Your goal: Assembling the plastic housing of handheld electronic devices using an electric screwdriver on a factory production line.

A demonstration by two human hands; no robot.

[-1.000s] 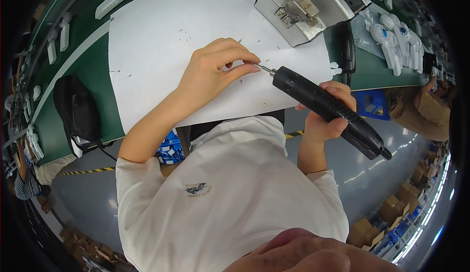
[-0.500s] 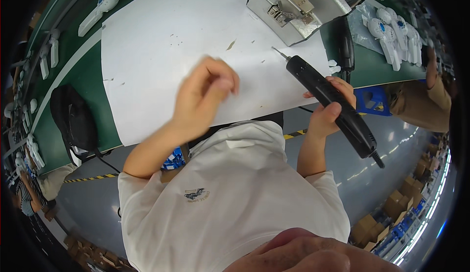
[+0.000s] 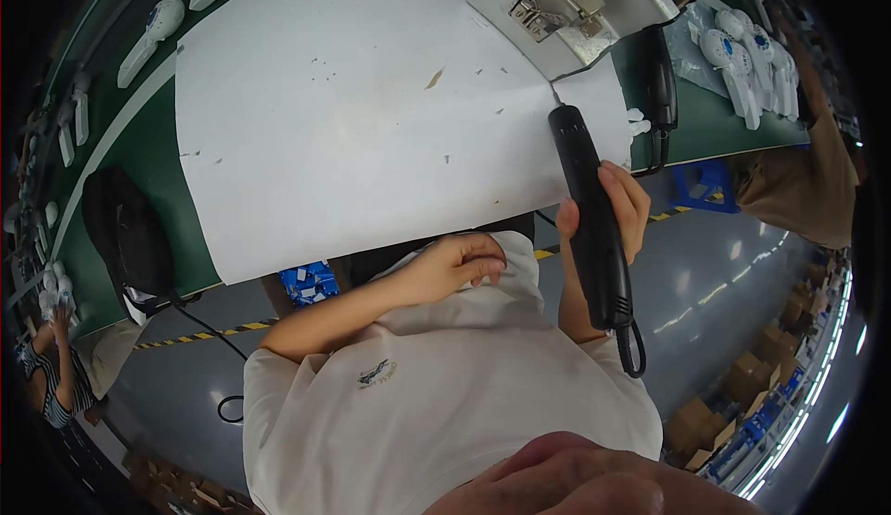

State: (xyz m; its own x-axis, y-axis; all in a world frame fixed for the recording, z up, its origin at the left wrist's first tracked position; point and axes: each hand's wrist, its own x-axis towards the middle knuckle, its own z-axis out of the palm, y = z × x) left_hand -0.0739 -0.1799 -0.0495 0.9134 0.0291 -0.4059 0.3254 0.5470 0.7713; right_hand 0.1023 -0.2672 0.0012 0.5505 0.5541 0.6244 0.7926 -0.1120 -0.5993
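Right of centre in the frame, a black cylindrical electric screwdriver (image 3: 594,223), long axis steep, points its thin bit (image 3: 557,96) up and slightly left, the right hand (image 3: 633,211) wrapped around its body. At lower centre the left hand (image 3: 461,264) curls loosely, any contents impossible to tell; a white paper sheet (image 3: 371,116) spreads above.

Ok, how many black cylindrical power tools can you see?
2: the gripped tool in the right hand, and the second tool on the green table, right of the white sheet. More could be hidden behind the metal box.
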